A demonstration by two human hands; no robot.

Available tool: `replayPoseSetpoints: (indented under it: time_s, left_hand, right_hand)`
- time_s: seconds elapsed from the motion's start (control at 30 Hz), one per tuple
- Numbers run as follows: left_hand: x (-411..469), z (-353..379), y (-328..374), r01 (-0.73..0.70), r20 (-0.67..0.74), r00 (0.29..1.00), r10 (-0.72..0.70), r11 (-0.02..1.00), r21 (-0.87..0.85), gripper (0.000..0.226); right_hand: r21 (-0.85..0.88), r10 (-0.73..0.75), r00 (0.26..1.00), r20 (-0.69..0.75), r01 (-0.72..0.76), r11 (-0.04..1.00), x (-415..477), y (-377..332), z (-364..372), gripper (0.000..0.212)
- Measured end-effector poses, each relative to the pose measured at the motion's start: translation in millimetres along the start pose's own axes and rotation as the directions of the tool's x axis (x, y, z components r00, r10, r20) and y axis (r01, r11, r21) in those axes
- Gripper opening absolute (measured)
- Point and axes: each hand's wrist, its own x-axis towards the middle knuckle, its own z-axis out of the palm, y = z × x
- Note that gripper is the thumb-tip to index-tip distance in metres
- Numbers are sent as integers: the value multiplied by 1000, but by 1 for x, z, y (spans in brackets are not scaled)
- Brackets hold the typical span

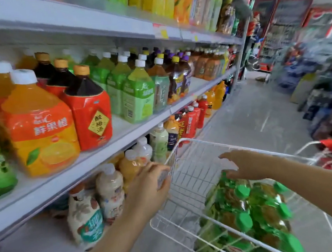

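The bare left forearm stretches forward from the lower edge and the left grip (146,186) curls its fingers round a blurred pale item (163,178), while the bare right forearm comes in from the right edge, the right grip (245,165) palm down, fingers spread and straight.

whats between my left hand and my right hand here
In the head view, the side wall of the white wire basket stands between the left hand, holding a bottle, and the right hand.

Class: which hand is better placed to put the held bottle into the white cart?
Left. The left hand grips the bottle right at the rim of the cart; the right hand hovers open above the green-capped pack, holding nothing.
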Motion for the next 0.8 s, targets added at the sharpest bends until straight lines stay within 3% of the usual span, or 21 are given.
replayPoseSetpoints:
  time_s: [0.1, 0.23, 0.37, 0.47, 0.57, 0.67, 0.8]
  left_hand:
    - [11, 15, -4, 94, 76, 993, -86, 990, -105, 25]
    - [13, 22, -6, 105, 136, 986, -93, 991, -80, 24]
    - [11, 22, -4, 111, 158, 982, -104, 993, -40, 29]
    - [11, 19, 2, 116, 186, 976, -112, 993, -10, 30]
    - [11, 18, 7, 109, 212, 970, -116, 993, 43, 31]
    - [12, 17, 10, 94, 246, 962, -118, 990, 107, 32]
    - [19, 7, 17, 39, 333, 937, -110, 976, 213, 35]
  right_hand:
    - [115, 60, 996, 72, -68, 991, 7, 17, 16, 64]
    - [188, 116, 991, 68, -127, 974, 24, 20, 38, 54]
    - [305, 176, 984, -31, -158, 939, 33, 25, 55, 33]
    - [382, 213, 966, -150, -142, 913, 27, 29, 64, 34]
    - [424, 227, 958, -173, -136, 895, 21, 28, 64, 32]
    - [471, 238, 949, -209, -115, 875, 22, 23, 51, 29]
    - [454, 192, 911, -366, -6, 891, 9, 6, -8, 26]
